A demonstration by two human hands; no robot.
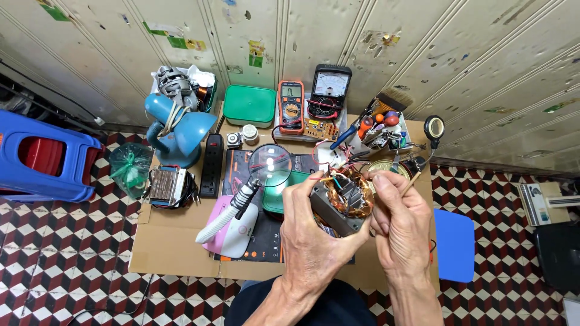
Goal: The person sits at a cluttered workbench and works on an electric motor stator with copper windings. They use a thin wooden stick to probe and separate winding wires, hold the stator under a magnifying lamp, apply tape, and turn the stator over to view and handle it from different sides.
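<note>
We are holding a motor stator (341, 202), a grey metal block wound with copper wire, above the near right part of the cardboard-covered counter (175, 241). Our left hand (314, 232) is cupping it from below and from the left, thumb up along its side, fingers clenched around the block. Our right hand (399, 223) is coming in from the right, touching the copper winding, and is pinching a thin stick-like tool (412, 180) between thumb and forefinger, its tip pointing away toward the far right corner. Both forearms are rising from the near edge, wrists bent inward so the hands are meeting over the stator.

Just left of the stator a magnifying glass (270, 164) on a white flexible neck is standing over a green tray, its pink and white base (232, 232) lying near the middle of the counter. Along the far edge we are seeing a green lidded box (249, 105), an orange digital multimeter (290, 105) and a black analogue meter (330, 90). A black power strip (211, 165) is lying toward the left edge, beside a small transformer (166, 186). A blue fan housing (178, 130) is sitting at the far left corner. Torn green and yellow stickers (175, 39) are clinging to the wall beyond.
</note>
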